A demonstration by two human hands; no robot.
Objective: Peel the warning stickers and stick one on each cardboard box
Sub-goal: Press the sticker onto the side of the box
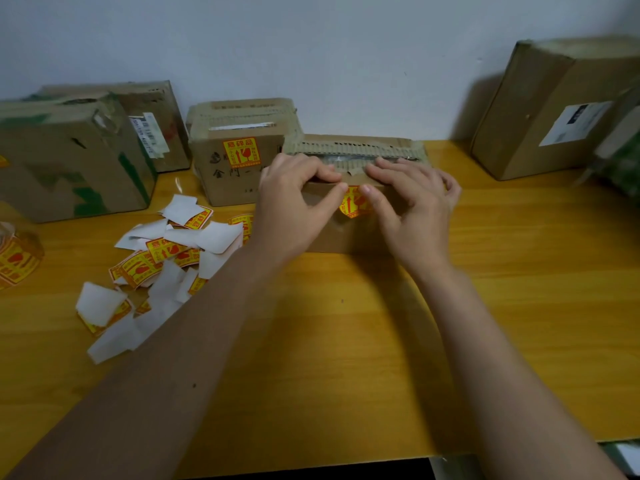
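A yellow-and-red sticker (353, 204) sits high on the front face of the middle box (329, 237). The thumbs of the left hand (294, 199) and right hand (414, 202) press its upper corners, and the fingers (398, 168) rest loosely on the box top. Behind-left stands a stickered box (228, 181). A pile (162, 265) of stickers and backings covers the tabletop (346, 358) at left.

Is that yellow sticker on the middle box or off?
On: the sticker lies on the box front, thumbs of left hand and right hand pressing its top. Lower edge: cannot tell.
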